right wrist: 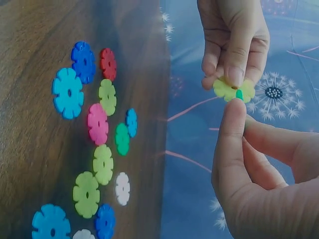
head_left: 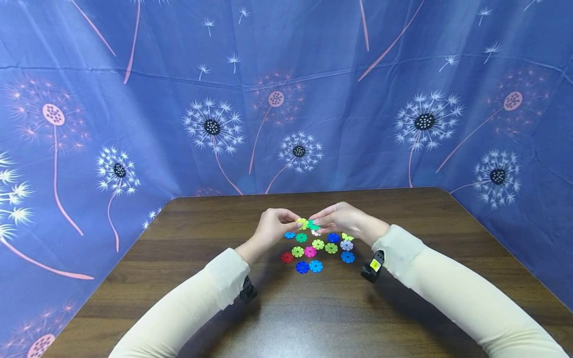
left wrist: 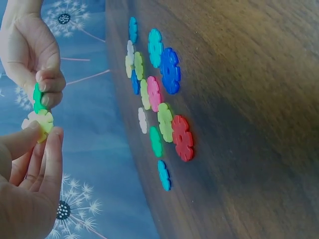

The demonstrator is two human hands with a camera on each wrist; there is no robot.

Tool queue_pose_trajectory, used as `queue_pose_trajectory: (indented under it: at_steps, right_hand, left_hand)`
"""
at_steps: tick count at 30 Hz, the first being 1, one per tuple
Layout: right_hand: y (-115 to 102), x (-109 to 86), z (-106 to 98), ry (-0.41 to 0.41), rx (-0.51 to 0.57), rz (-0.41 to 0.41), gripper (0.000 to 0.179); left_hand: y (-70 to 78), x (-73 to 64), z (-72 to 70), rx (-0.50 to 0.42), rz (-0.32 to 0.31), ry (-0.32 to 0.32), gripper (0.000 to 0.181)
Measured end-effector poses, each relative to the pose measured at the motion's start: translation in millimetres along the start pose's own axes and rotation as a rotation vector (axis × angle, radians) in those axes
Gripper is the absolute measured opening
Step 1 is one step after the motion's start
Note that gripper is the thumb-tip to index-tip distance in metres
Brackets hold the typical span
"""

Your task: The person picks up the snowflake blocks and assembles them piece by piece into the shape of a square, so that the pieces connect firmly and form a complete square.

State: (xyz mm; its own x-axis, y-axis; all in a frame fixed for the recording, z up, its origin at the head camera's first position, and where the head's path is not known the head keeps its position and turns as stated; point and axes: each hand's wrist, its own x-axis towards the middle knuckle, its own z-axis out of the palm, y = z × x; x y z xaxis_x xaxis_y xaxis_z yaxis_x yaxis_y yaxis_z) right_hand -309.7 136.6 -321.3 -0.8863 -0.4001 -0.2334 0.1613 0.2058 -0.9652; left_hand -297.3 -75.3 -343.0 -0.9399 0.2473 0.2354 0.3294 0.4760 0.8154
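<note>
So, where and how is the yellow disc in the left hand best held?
Probably pinch the yellow disc at its left rim, the left hand coming from the left: it is thin and flat, and the green disc meets its right side.

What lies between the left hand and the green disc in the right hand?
The yellow disc, pinched by the left hand, lies between that hand and the green disc; the left wrist view shows it.

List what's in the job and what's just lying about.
In the job:
yellow disc, in left hand
green disc, in right hand

Lying on the table, perhaps spares:
red disc
pink disc
white discs
blue discs
loose green disc
lime discs
</note>
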Motion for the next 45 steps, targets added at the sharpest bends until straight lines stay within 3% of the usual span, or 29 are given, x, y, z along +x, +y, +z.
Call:
queue_pose_trajectory:
  at_steps: [9,15,24,32,45]
  right_hand:
    - [-1,-0.7,7,0.027,0.037,0.010,0.038]
    - [0,3.3,11,0.014,0.106,0.036,0.040]
    - [-1,1.1,7,-0.022,0.137,0.044,0.039]
    - [1,-0.2,10,0.018,0.191,0.064,0.031]
    - [3,0.3,11,0.031,0.215,0.063,0.013]
  left_hand:
    - [4.1,-0.8,0.3,0.005,0.062,0.021,0.006]
    - [5.2,-2.6,1.0,-0.006,0.068,0.016,0.006]
    - [4.3,-3.7,3.5,-0.041,0.036,-0.052,0.015]
    - [8.0,-5.3,7.2,0.018,0.044,-0.108,0.034]
    - [9.1,-6.4,11.8,0.063,0.014,-0.088,0.034]
